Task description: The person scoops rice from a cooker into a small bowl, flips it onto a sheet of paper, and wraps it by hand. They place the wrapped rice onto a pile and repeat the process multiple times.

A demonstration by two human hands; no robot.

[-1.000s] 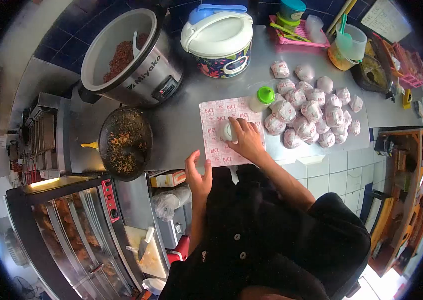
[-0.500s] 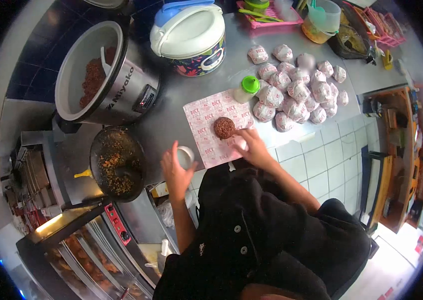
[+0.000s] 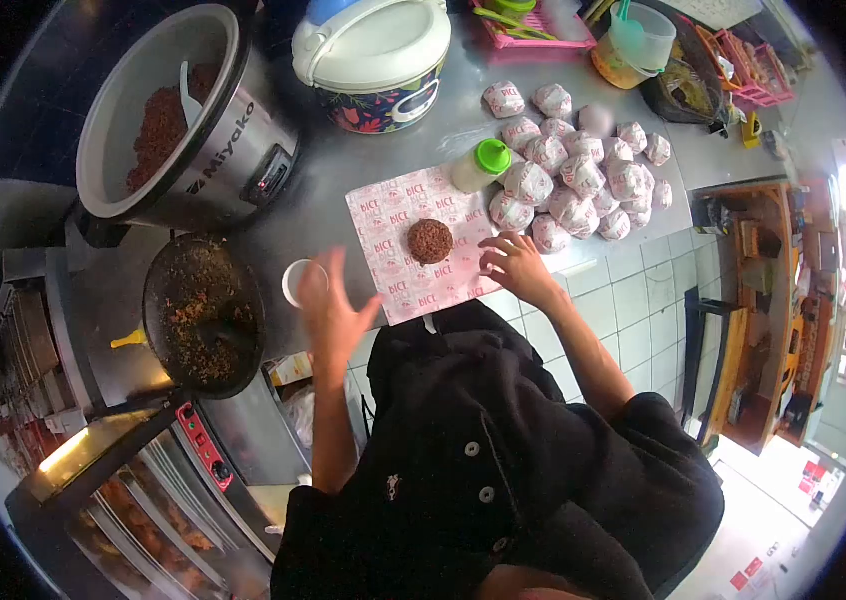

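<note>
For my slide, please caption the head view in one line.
Brown food mound on wrapper; right hand at its edge, open left hand by a white cup.

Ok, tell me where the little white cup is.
Head view, left side: the white cup stands on the counter between the dark pan and the printed paper, by the left hand.

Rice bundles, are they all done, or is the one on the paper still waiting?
Done: a pile of wrapped bundles lies by the green-capped bottle. In hand: one brown rice mound sits bare on the printed paper, right hand at its edge, left hand open by a small white cup. Left: wrapping that mound; the cooker holds more brown rice.
</note>
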